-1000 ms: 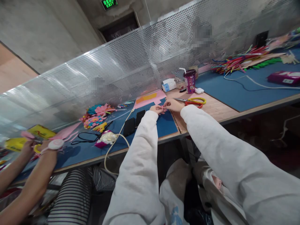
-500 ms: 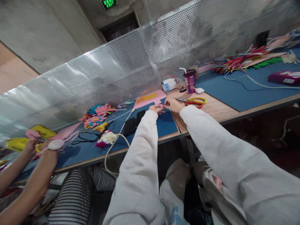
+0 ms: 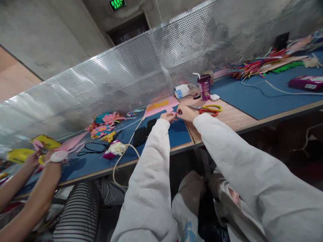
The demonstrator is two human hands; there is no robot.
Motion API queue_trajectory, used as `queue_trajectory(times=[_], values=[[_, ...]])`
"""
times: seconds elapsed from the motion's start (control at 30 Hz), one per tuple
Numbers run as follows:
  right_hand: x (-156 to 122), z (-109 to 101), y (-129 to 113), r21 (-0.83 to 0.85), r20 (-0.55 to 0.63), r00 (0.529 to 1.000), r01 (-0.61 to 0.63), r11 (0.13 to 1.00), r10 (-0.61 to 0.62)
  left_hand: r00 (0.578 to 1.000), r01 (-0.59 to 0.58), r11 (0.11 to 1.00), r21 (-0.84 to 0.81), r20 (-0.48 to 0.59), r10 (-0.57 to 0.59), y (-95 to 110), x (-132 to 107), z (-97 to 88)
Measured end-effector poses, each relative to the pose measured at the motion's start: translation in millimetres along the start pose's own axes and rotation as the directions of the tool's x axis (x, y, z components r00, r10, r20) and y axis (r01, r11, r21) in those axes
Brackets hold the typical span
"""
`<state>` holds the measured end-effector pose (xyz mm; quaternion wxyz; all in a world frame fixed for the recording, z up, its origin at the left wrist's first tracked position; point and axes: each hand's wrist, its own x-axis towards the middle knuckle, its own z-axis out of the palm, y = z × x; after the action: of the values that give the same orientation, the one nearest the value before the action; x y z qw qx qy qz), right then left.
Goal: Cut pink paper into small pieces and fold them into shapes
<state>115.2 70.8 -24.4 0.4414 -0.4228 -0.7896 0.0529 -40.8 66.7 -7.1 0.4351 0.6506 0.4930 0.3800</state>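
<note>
Curled left fingers [image 3: 168, 116] and right fingers [image 3: 179, 111] pinch a small, papery pink piece [image 3: 174, 114].

A small pink piece [image 3: 174, 114] sits between hands [image 3: 167, 116] [image 3: 186, 113].

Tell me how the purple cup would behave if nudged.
The purple cup would probably tip if pushed high, standing taller than wide. Its dark lid might slow spills, and the protruding straw could snag. Contents are hidden, so weight is uncertain.
</note>
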Motion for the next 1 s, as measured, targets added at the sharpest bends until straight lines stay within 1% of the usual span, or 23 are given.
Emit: queue_trajectory(times=[0.47,0.87,1.0], values=[[2.2,3.0,2.2,-0.033,-0.029,0.999,0.024,0.999,-0.025,1.000,0.000,0.999,0.050,-0.009,0.000,1.2,0.5,0.6],[2.4,4.4,4.7,0.008,-0.033,0.999,0.024,1.000,-0.023,0.999,-0.032,0.999,0.033,-0.003,0.032,-5.9,6.2,-2.7],[3.0,5.2,4.9,0.040,-0.030,1.000,0.000,0.999,0.001,0.998,-0.055,0.998,0.019,-0.001,0.055,-7.6,7.2,-3.8]])
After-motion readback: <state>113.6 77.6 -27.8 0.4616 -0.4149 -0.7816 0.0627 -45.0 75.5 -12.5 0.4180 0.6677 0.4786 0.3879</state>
